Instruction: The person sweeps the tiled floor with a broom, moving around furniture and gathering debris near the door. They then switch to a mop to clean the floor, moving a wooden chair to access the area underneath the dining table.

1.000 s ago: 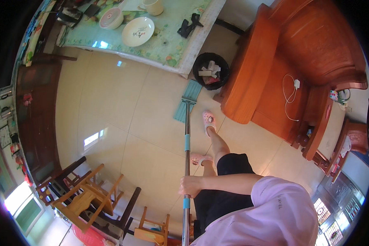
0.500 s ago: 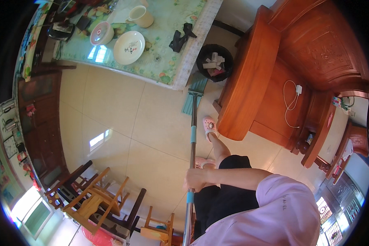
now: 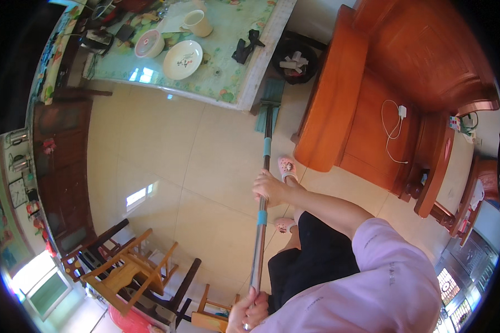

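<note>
A mop with a long metal pole and a flat teal head slants across the middle. Its head lies on the floor beside the table's corner, close to the trash bin. My right hand is closed round the pole about midway, just above a teal band. Lower down, near the bottom edge, my left hand wraps round the pole's upper end, thumb along it. My feet in pink clogs stand on the tiles right of the pole.
A table with a plate, a lidded bowl and a mug stands ahead. A black trash bin sits between it and a carved wooden bench. Wooden chairs crowd the lower left; a dark cabinet stands far left.
My right hand has moved farther forward with the pole. The mop head has slid away from me, nearer the bin. My left hand has come into view on the pole.
</note>
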Action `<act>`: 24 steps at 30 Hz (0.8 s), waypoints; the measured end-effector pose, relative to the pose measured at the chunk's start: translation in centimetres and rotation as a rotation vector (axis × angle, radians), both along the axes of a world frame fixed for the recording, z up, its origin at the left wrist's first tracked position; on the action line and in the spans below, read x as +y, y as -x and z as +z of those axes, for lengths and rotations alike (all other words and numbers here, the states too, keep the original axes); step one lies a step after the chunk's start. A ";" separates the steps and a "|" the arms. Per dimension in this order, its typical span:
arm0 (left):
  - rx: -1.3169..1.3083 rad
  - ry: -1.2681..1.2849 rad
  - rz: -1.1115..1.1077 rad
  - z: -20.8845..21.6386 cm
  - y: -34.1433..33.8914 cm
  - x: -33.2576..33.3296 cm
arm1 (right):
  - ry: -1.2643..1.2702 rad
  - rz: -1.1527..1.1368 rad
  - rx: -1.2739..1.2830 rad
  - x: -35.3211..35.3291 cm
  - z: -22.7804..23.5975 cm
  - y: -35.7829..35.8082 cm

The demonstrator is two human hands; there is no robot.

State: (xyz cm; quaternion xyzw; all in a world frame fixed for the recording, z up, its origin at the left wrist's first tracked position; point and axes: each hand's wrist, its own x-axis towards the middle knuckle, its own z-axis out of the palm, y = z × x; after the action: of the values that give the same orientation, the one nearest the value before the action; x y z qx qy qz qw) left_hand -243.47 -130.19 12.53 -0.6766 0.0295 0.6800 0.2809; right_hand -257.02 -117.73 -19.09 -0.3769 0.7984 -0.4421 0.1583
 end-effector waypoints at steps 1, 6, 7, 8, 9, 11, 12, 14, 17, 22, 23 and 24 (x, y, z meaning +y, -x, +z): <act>0.103 -0.178 0.193 0.2 -0.5 -0.7 | -0.050 0.064 0.023 -0.4 0.0 -0.5; 0.083 -0.149 0.310 1.4 -7.7 -3.4 | -0.279 0.296 0.094 -4.6 -0.3 -7.3; 0.113 -0.155 0.325 1.9 -10.7 -4.1 | -0.302 0.322 0.103 -5.6 0.3 -10.0; 0.144 -0.159 0.340 2.5 -13.3 -4.8 | -0.326 0.349 0.114 -6.8 1.1 -13.1; -0.003 0.063 0.129 3.9 -14.9 -5.7 | -0.328 0.361 0.077 -8.0 1.2 -16.5; -0.056 0.030 0.201 6.0 -19.8 -7.3 | -0.308 0.397 0.022 -10.9 2.5 -23.2; -0.063 0.004 0.239 6.9 -23.1 -8.2 | -0.294 0.425 0.000 -12.1 3.8 -26.3; -0.073 -0.026 0.242 8.4 -27.8 -9.2 | -0.265 0.525 -0.070 -13.5 5.3 -31.6; -0.050 -0.016 0.123 9.9 -31.0 -10.2 | -0.218 0.576 -0.201 -14.6 6.0 -36.6; 0.091 0.012 -0.116 9.9 -33.6 -10.8 | -0.142 0.557 -0.256 -14.4 7.2 -36.9; 0.082 0.013 -0.150 9.7 -33.4 -10.7 | -0.185 0.581 -0.229 -14.2 7.4 -36.6; 0.067 0.010 -0.184 9.7 -33.0 -10.2 | -0.229 0.605 -0.209 -13.8 7.8 -36.1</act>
State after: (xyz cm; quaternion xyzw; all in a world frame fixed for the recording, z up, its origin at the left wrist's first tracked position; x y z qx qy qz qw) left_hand -210.47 -140.41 22.21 -0.6493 0.1043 0.6734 0.3376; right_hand -220.88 -131.56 -11.25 -0.5291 0.6743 -0.3187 0.4048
